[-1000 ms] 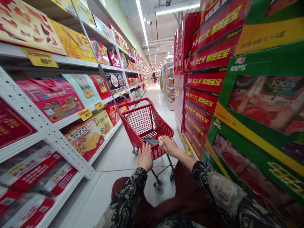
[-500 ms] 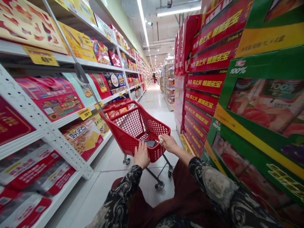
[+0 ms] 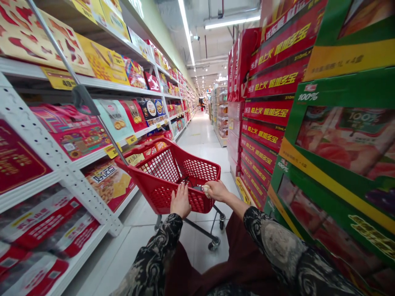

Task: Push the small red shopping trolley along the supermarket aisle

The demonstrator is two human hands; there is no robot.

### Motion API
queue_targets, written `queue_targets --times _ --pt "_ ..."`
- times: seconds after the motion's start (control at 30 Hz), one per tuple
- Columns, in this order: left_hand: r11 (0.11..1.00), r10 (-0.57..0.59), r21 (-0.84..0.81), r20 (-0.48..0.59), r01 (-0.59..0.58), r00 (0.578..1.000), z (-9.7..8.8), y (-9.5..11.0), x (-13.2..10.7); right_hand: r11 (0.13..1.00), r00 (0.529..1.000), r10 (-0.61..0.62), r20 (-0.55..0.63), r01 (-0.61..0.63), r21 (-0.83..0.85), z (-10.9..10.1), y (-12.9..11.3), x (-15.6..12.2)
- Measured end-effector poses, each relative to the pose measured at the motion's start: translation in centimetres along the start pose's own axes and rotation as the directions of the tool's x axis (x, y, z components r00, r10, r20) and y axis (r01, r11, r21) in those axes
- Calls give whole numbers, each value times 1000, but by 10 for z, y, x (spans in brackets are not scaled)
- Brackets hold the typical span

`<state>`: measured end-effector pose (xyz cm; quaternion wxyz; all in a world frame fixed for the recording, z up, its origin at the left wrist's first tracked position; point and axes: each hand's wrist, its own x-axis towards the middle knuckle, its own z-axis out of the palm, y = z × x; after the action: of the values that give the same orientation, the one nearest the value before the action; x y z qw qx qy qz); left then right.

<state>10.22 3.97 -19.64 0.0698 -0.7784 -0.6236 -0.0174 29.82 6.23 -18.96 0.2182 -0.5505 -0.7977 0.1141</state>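
Note:
A red plastic shopping cart (image 3: pixel 148 176) on grey wheels stands turned in front of me. My left hand (image 3: pixel 181 201) lies against its near side with the fingers stretched out and their tips at the rim. At the near right corner, my right hand (image 3: pixel 216 190) is closed with a small crumpled whitish thing (image 3: pixel 206 190) in its fingers; it could be tissue. That hand touches the cart's rim, but I cannot tell whether it also grips it. Something dark grey (image 3: pixel 197 188) lies inside the basket, partly hidden by the rim and hands.
A slanting metal pole with a grey clip (image 3: pixel 84 100) rises from the cart's left end. White shelves (image 3: pixel 68 174) of boxed snacks line the left. Red drink cartons (image 3: pixel 268 107) and green juice boxes (image 3: pixel 336 139) are stacked close on my right. A tiled aisle (image 3: pixel 200 131) runs ahead.
The cart has swung, its left end moving left and closer to me with the pole. Both hands have shifted slightly left along with the rim.

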Motion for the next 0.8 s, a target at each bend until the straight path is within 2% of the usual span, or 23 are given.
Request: queue_targets --times 0.1,0.2,0.33,0.43,0.5,0.67,0.73,0.8 --pt "1000 21 12 -2 -21 1000 2 -4 2 999 999 46 -24 -46 7 -3 11 -4" --pt "999 50 0 -20 -50 999 5 4 0 996 993 85 -79 -83 26 -3 13 -10" --pt "997 71 -12 -43 -72 997 7 21 -2 999 984 0 -176 9 49 5 4 -17" --pt "994 109 -2 -62 -109 992 4 26 -1 1000 972 -13 -235 18 19 9 2 -21" --pt "995 99 6 -62 -99 993 1 23 0 1000 969 7 -246 -8 -2 7 9 -25" --pt "999 -36 34 -68 39 997 -4 5 3 992 968 122 -219 -124 4 -5 34 -35" --pt "999 -29 44 -73 33 997 -3 3 3 988 961 149 -234 -151 9 -5 33 -34" --pt "999 -30 42 -71 33 997 -3 5 3 992 960 122 -254 -123 12 -1 23 -30"
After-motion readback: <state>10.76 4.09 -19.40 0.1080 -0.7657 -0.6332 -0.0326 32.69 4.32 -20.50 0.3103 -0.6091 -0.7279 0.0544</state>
